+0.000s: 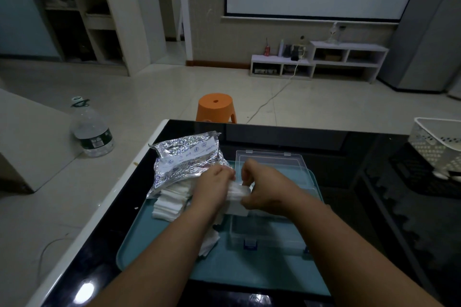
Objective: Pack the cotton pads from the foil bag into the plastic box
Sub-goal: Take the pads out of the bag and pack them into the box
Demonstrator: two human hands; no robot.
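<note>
Pinching a stack of pads [238,193] between both hands, left hand [214,184] curling round its nine o'clock end, right hand [259,189] clamping the three o'clock end with thumb underneath and fingers bent over the top. Holding it near the middle of a teal tray [154,247], right at the eleven o'clock corner of the clear box [269,232]; not being able to tell whether it is touching the rim. Working with the box standing open on the tray's three o'clock half, lid [272,162] lying back toward twelve. Working beside the bag [187,159], crumpled at ten o'clock on the tray, mouth gaping toward five o'clock, with a heap [169,204] of white squares spilling out and touching it, and stray pads [209,242] lying at the box's nine o'clock side, partly under the left forearm. Resting the tray on a black table [274,137]. Facing an orange stool [216,106] at twelve o'clock past the table's edge, a bottle [91,129] on the floor at ten, a white basket [436,142] at two.
</note>
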